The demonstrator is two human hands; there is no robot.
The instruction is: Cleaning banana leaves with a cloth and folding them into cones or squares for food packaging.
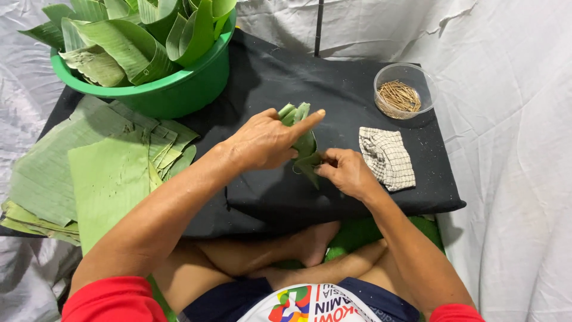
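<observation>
A folded green banana leaf piece (304, 144) stands upright over the black cloth-covered board (333, 89). My left hand (268, 140) wraps around its left side, index finger stretched across the top. My right hand (344, 172) pinches the leaf's lower fold from the right. Both hands hold the same leaf.
A green basin (196, 80) full of folded leaves stands at the back left. Flat banana leaf sheets (89, 167) are stacked at the left. A clear bowl of thin wooden sticks (402, 92) and a checked cloth (387, 158) lie at the right. My crossed legs lie below the board.
</observation>
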